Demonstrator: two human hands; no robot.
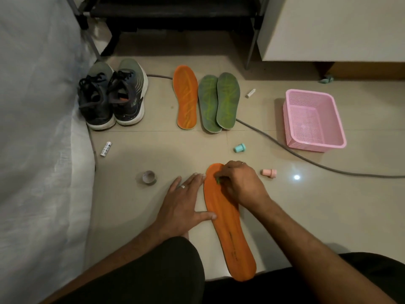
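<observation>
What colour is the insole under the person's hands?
The insole is orange, clearest in the head view.

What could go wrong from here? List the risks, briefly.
1. The left hand pins the orange insole with its thumb alone; the insole may slide as the right hand presses the small green thing into its toe end.
2. The right hand lies across the insole and might smear any mark.
3. The pink piece lies close to that hand and could get knocked away.

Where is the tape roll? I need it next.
In the head view, the tape roll lies on the floor, just left of the left hand.
</observation>
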